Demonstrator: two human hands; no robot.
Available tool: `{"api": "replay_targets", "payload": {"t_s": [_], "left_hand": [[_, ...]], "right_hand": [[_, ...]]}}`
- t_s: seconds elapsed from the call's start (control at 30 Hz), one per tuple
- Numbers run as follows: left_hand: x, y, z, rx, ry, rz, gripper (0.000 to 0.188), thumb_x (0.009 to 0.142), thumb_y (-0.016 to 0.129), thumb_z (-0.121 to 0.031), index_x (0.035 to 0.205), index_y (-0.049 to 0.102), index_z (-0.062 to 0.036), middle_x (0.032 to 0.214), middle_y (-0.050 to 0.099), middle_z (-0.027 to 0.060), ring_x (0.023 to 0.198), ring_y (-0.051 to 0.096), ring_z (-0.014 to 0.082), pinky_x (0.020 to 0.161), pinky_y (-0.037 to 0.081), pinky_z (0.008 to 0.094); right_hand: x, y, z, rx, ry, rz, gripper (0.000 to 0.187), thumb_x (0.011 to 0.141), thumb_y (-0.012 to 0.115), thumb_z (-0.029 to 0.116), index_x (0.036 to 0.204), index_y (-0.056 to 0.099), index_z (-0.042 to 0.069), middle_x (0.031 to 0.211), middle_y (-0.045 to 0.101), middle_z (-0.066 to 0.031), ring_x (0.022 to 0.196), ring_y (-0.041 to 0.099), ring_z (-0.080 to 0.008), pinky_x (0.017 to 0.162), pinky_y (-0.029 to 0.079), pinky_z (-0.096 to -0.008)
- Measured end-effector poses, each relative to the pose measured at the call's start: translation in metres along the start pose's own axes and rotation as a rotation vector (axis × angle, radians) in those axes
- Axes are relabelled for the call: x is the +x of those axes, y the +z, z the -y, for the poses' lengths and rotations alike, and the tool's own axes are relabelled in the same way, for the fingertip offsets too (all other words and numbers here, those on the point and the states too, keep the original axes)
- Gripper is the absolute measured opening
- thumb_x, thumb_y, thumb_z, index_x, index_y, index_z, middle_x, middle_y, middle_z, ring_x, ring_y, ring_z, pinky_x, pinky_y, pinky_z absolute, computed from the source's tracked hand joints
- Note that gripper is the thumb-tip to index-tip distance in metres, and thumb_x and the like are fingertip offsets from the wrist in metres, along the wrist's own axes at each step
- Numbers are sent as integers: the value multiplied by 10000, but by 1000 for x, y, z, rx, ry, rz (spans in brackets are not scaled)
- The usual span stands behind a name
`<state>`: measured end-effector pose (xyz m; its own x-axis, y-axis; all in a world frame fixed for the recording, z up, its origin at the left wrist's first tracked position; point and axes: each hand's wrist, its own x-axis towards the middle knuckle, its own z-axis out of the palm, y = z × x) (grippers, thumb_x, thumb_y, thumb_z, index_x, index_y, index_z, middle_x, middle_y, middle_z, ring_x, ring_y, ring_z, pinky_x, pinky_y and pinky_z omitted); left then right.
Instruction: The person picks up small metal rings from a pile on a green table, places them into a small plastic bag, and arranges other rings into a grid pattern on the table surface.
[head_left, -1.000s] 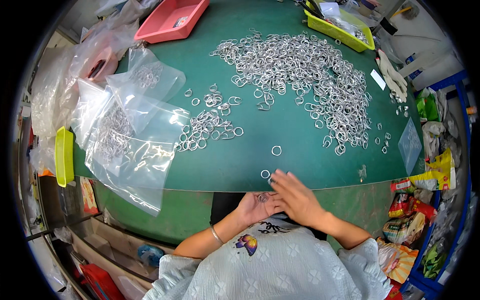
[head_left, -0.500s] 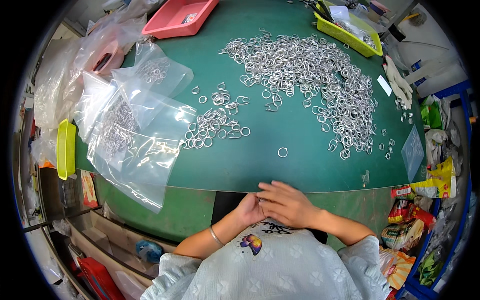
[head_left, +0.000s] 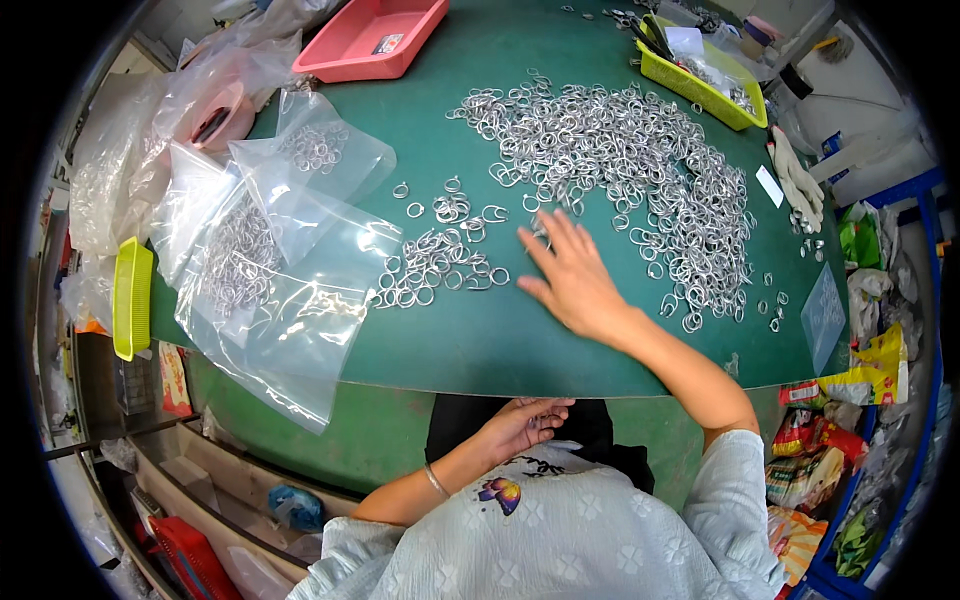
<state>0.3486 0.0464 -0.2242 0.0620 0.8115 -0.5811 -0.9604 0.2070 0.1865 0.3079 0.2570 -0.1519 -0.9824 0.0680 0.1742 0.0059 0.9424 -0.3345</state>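
My right hand [head_left: 572, 282] reaches over the green table, palm down, with fingers spread. Its fingertips are at a few loose metal rings [head_left: 540, 236] by the near left edge of a large pile of silvery rings [head_left: 640, 140]; the hand partly covers them. Just off the table's near edge, my left hand [head_left: 522, 428] stays low in front of my body, palm turned up and fingers curled in. What it holds, if anything, is hidden. To the left of my right hand lies a smaller heap of similar rings [head_left: 435, 268].
Clear plastic bags [head_left: 290, 330] with rings inside cover the table's left side. A pink tray [head_left: 345, 45] stands at the back, a yellow-green basket [head_left: 700, 88] at the back right. White gloves [head_left: 797, 180] lie at the right edge, near a small clear bag [head_left: 823, 315].
My right hand has left my left hand and moved forward over the table to the rings, spreading its fingers. The single ring near the front is no longer visible. My left hand has barely moved.
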Motion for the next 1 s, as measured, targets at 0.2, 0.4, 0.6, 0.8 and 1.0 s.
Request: {"api": "replay_targets", "payload": {"t_s": [0.2,0.4,0.6,0.8,1.0], "left_hand": [[2,-12,6,-93,15,-81,226,945,538,-143,1114,606,-10,986,653,85,838,621,120,745,502,231],[1,-4,2,-1,-20,-2,239,942,542,-131,1139,597,-8,985,657,91,850,631,125,739,507,225],[-3,-11,-1,-80,-15,14,262,937,533,-103,1168,568,14,1091,647,152,876,652,162,761,531,253],[-1,-16,0,-121,7,58,272,906,511,19,1172,568,23,1149,618,164,967,625,192,856,520,282],[2,-8,1,26,19,48,289,908,505,26,1191,564,17,1171,611,138,985,609,165,853,514,272]], "right_hand": [[-33,-33,17,214,-54,92,291,812,661,165,1055,620,11,1271,500,-168,1259,400,-364,1019,345,-466],[23,-27,-10,15,-35,-192,294,790,643,88,1074,615,13,1265,507,-151,1250,402,-357,1017,340,-453],[20,-16,-19,-46,-117,-116,264,809,612,62,1069,642,26,1285,505,-137,1272,390,-350,1034,322,-489],[-47,-43,-29,-30,18,-42,245,808,586,-5,1044,647,16,1272,520,-127,1281,402,-327,1048,333,-451],[-44,-52,-33,247,89,-31,324,884,557,87,1205,558,40,1299,512,-126,1296,398,-309,1059,323,-424]]}}
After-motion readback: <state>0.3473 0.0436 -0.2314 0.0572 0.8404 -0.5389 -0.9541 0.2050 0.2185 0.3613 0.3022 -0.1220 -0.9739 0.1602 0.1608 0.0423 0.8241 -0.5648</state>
